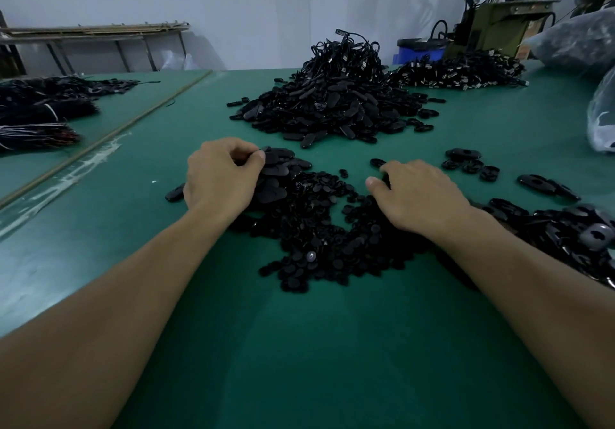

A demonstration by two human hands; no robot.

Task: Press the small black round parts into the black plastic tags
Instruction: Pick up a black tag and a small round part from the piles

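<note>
A loose heap of small black round parts (pixel 319 239) lies on the green table (pixel 299 345) between my hands. Oval black plastic tags (pixel 276 170) are stacked at the heap's far left. My left hand (pixel 221 175) rests on that stack, thumb and fingers pinched on one tag. My right hand (pixel 416 192) lies palm down on the heap's right side, fingers curled over the parts; what they hold is hidden. More tags (pixel 466 162) lie scattered to the right.
A large pile of black tags (pixel 332 109) rises behind the hands, with cabled parts (pixel 466 69) beyond it. Tags with holes (pixel 572 232) lie at the right edge. Black bundles (pixel 43 109) sit far left. Plastic bags (pixel 602 112) and a machine (pixel 499 16) stand at the right.
</note>
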